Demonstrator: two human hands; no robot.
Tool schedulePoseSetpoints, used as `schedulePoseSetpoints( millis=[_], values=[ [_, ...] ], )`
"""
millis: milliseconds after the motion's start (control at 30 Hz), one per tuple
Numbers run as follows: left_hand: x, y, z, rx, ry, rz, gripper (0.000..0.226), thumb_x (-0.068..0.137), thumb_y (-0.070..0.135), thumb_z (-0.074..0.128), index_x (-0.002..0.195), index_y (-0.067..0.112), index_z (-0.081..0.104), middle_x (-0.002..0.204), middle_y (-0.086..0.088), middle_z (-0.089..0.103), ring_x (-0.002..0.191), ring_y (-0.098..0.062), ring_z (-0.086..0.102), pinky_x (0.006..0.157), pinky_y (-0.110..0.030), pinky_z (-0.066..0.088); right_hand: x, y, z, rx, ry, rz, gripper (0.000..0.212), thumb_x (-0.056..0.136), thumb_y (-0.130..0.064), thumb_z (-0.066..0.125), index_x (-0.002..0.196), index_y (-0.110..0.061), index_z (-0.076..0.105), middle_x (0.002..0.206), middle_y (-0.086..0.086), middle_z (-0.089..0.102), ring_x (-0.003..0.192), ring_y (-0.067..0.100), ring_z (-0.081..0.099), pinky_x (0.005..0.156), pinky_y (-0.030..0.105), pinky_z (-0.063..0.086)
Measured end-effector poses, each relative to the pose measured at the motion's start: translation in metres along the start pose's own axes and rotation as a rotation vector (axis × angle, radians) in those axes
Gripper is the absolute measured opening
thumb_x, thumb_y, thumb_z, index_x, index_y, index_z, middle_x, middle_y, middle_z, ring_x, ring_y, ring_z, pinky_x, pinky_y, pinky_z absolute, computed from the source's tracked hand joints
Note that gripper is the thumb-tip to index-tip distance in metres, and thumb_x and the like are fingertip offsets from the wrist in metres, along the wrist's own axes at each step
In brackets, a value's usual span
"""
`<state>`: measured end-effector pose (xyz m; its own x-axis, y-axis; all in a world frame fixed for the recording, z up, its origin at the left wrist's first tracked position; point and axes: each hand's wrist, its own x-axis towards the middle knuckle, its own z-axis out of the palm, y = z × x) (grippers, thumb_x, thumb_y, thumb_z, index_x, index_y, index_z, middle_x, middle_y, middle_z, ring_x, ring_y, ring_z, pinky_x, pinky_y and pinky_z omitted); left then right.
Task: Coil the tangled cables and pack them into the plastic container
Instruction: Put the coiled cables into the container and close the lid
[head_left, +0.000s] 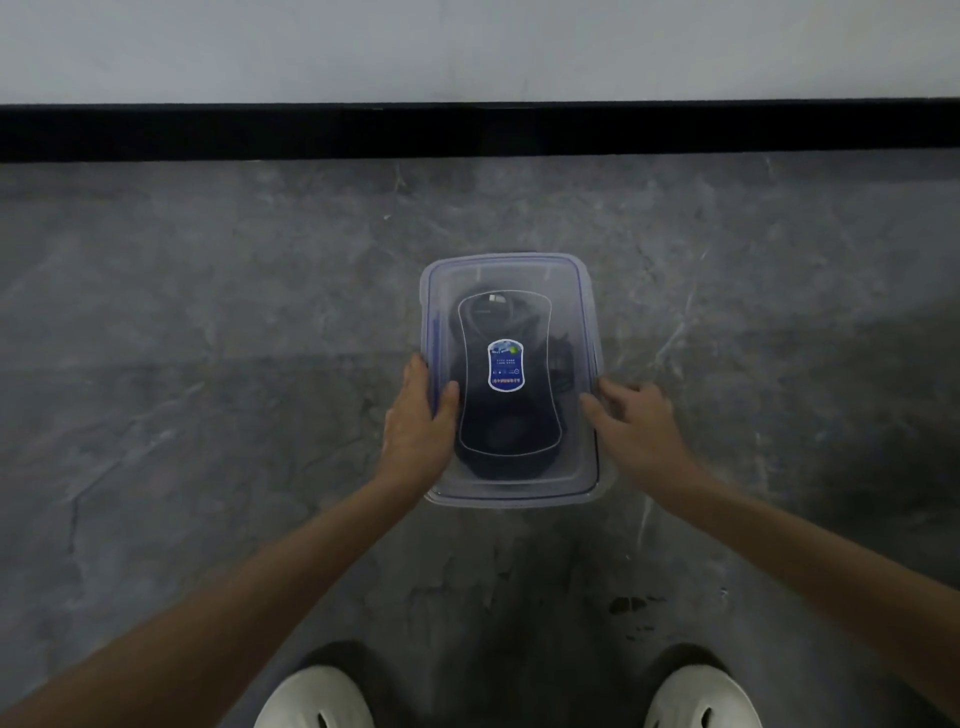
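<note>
Two hands clasp the box (511, 496), which sits shut on the floor (208, 364). The left hand (418, 415) grips its left edge, thumb on the lid (519, 275); the right hand (636, 421) curls round its right edge. Dark cables (498, 436) lie inside, under a blue sticker (505, 365). White shoes (317, 696) stand near. The floor is grey and marbled, with black skirting (467, 132) and a pale wall (467, 47).

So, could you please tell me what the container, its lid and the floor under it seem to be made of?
The container and its lid look like clear, smooth plastic: dark cables show through. The floor seems grey stone or stone-look tile, matt to faintly glossy, judging by its pale veins; which I cannot tell.
</note>
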<state>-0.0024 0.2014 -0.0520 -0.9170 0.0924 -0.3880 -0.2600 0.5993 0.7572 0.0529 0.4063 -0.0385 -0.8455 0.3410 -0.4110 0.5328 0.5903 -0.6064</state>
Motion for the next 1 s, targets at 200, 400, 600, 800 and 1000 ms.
schedulePoseSetpoints(
  millis=[200, 400, 600, 800, 1000],
  values=[
    [-0.001, 0.011, 0.001, 0.021, 0.013, 0.106, 0.031, 0.101, 0.025, 0.048, 0.128, 0.010, 0.046, 0.124, -0.008, 0.061, 0.110, -0.029, 0.060, 0.090, -0.042, 0.049, 0.002, 0.000, 0.001, 0.048, 0.145, -0.077, 0.023, 0.096, -0.017, 0.054, 0.075, -0.014, 0.047, 0.076, 0.003, 0.043, 0.065, 0.014, 0.041, 0.061, 0.023, 0.026],
    [-0.004, 0.012, 0.011, 0.059, 0.056, 0.147, 0.023, 0.103, 0.019, 0.043, 0.120, 0.004, 0.045, 0.111, -0.012, 0.062, 0.096, -0.034, 0.059, 0.072, -0.034, 0.037, 0.006, 0.007, 0.005, 0.001, 0.054, 0.025, 0.031, 0.098, -0.022, 0.052, 0.072, -0.006, 0.045, 0.063, 0.003, 0.047, 0.060, 0.017, 0.042, 0.049, 0.026, 0.029],
    [0.001, 0.005, 0.011, 0.041, 0.063, 0.109, 0.030, 0.104, 0.020, 0.038, 0.130, 0.005, 0.044, 0.118, -0.013, 0.061, 0.106, -0.034, 0.057, 0.086, -0.045, 0.044, 0.014, -0.003, 0.006, -0.021, 0.066, 0.021, 0.037, 0.098, -0.022, 0.052, 0.063, -0.013, 0.042, 0.061, -0.001, 0.045, 0.058, 0.013, 0.043, 0.052, 0.029, 0.030],
    [0.001, 0.007, 0.012, -0.069, 0.050, 0.004, 0.033, 0.104, 0.020, 0.037, 0.135, 0.015, 0.045, 0.118, -0.006, 0.063, 0.107, -0.030, 0.058, 0.086, -0.038, 0.043, 0.019, -0.008, 0.005, 0.111, 0.058, 0.064, 0.016, 0.096, -0.022, 0.054, 0.087, -0.008, 0.058, 0.076, 0.003, 0.057, 0.077, 0.021, 0.054, 0.058, 0.028, 0.040],
    [0.005, 0.008, 0.004, -0.018, 0.090, 0.116, 0.014, 0.101, 0.017, 0.045, 0.101, 0.005, 0.052, 0.085, -0.007, 0.061, 0.079, -0.025, 0.060, 0.068, -0.035, 0.043, 0.031, -0.013, 0.004, 0.184, 0.122, 0.041, 0.015, 0.096, -0.018, 0.055, 0.083, -0.011, 0.059, 0.063, -0.004, 0.051, 0.062, 0.011, 0.048, 0.052, 0.017, 0.039]
  ],
)
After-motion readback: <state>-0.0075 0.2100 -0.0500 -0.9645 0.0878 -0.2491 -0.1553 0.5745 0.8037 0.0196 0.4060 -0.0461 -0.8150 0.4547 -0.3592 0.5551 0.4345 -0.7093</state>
